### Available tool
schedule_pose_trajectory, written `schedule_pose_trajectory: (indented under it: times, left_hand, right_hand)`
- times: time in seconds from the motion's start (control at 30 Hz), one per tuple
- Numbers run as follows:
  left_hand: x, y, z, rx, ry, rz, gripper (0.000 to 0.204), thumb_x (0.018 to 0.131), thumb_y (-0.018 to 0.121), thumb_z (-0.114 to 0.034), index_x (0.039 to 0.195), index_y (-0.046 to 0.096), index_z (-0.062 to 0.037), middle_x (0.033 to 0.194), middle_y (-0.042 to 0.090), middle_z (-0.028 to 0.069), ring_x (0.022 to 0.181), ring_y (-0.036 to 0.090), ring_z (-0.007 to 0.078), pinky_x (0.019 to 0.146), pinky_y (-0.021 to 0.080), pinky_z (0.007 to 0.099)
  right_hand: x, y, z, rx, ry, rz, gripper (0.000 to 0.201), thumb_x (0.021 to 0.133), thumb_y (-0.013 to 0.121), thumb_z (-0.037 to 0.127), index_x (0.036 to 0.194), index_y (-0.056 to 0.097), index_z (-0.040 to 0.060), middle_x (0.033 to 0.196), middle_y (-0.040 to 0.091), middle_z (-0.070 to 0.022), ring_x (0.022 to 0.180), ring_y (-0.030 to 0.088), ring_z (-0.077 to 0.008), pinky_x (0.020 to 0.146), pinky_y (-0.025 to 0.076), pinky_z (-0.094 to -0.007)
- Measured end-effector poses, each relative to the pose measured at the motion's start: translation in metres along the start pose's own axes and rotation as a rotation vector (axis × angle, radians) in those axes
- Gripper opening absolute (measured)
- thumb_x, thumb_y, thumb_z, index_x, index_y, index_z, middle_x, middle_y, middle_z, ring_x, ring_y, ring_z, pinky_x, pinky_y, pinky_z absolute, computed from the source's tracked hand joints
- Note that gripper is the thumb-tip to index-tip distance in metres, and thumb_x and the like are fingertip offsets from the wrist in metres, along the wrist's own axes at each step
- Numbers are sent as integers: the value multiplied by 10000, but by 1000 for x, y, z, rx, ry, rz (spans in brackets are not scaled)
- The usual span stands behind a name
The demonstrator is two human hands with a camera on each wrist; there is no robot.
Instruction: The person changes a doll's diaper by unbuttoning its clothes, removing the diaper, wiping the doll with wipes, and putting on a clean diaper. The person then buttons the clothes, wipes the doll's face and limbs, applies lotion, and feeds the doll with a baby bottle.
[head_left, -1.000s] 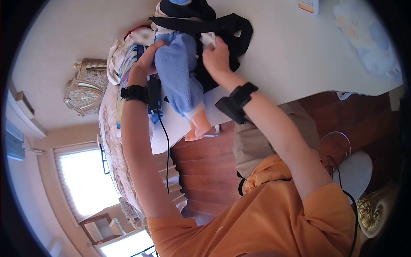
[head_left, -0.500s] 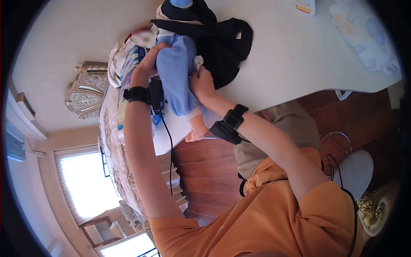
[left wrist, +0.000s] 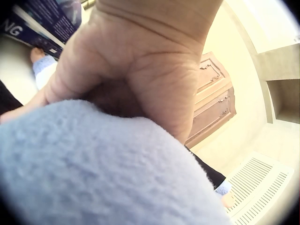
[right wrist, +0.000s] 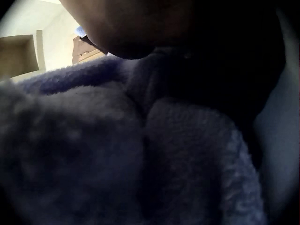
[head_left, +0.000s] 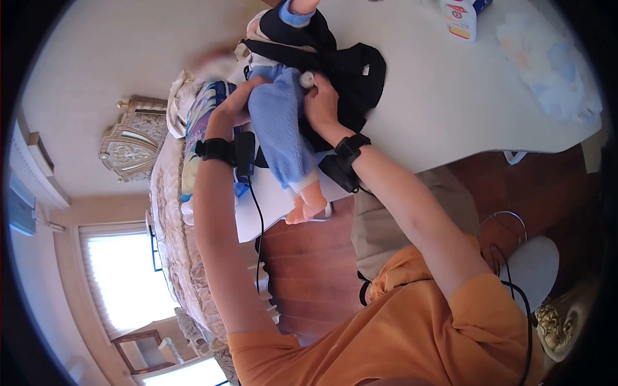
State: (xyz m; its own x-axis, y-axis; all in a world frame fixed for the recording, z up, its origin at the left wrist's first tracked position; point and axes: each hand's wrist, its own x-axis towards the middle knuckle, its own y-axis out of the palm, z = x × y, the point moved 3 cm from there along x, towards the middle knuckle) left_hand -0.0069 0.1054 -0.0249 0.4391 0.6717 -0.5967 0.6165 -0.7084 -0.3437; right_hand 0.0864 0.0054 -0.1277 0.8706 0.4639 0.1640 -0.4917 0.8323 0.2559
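Note:
A baby doll (head_left: 278, 128) in pale blue fleece trousers lies along the left end of the white table (head_left: 425, 103), its bare feet (head_left: 308, 204) over the near edge. Black cloth (head_left: 364, 93) with a small white label lies under and around its upper body. My left hand (head_left: 239, 103) grips the doll's trousers from the left, and the left wrist view shows the hand bent over the blue fleece (left wrist: 103, 159). Beside the trousers on the other side, my right hand (head_left: 322, 106) pinches a small white wad (head_left: 307, 80). The right wrist view is dark, mostly fleece (right wrist: 187, 145).
A white bottle (head_left: 459, 19) stands at the far side of the table. Further right lies a soft white bundle (head_left: 547, 67) with pale patches. Colourful packages (head_left: 205, 119) are stacked left of the doll. A black cable (head_left: 259, 222) hangs from the left wrist camera.
My right hand moved down along the trousers with the white wad, then back up a little. The left hand keeps its hold on the trousers. More of the bottle shows now.

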Motion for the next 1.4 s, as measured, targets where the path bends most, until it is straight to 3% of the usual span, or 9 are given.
schedule_pose_trajectory:
  times: [0.3,0.43,0.5,0.53,0.7,0.77,0.8,0.9,1.4]
  left_hand:
    - [2,0,0,-13,16,72,422,716,589,-339,1020,533,-51,1015,569,68,917,532,161,851,387,260]
    - [-3,8,-5,-14,-42,-2,302,727,590,-322,928,559,-98,854,587,32,769,546,130,693,431,241]
    - [-3,7,-8,-7,-54,-17,301,732,584,-331,923,556,-101,830,584,34,741,540,127,643,429,241]
    - [-6,8,-8,20,-91,4,416,715,594,-341,1011,516,-60,961,556,63,861,520,151,768,392,249]
    - [-13,13,-11,78,-95,13,582,689,610,-368,1125,455,-16,1112,516,100,998,492,183,904,347,259]
    - [-6,6,-8,114,-105,-75,319,747,555,-349,946,544,-100,742,540,40,672,512,140,501,381,267]
    - [-8,7,-8,114,-98,-76,319,747,555,-349,946,544,-100,742,540,40,672,512,140,501,381,267]
    - [-12,13,-9,210,96,24,384,722,583,-360,991,531,-91,813,561,45,738,534,148,589,418,281]
    - [-5,21,-15,274,-49,-54,693,658,609,-481,1147,452,-15,1164,470,134,994,489,232,848,393,321]
  right_hand:
    - [-32,-2,2,-15,343,265,319,694,447,16,989,499,-90,937,543,-300,945,511,-408,832,407,-406]
    - [-42,-6,-4,101,486,347,318,675,444,25,959,510,-103,929,552,-295,947,527,-387,825,411,-388]
    - [-42,-9,-15,184,510,319,283,684,393,-3,913,544,-70,831,585,-142,769,564,-216,693,432,-314]
    - [-34,-23,0,214,543,323,313,651,420,25,917,537,-93,899,572,-262,915,555,-352,780,419,-367]
    - [6,-21,3,220,417,53,289,684,405,-2,936,533,-64,851,582,-222,877,567,-333,747,421,-367]
    - [12,-6,-6,45,275,61,274,696,409,11,928,544,-43,847,588,-216,870,571,-326,742,425,-371]
    - [14,4,-19,37,292,123,316,692,410,8,971,556,-21,874,595,-211,886,573,-318,761,427,-357]
    - [5,17,-33,175,401,133,302,705,375,-21,939,566,-27,850,590,-115,809,551,-184,725,418,-291]
    - [-35,-19,6,457,847,411,343,799,504,201,969,515,-97,883,584,-166,780,588,-215,651,476,-336]
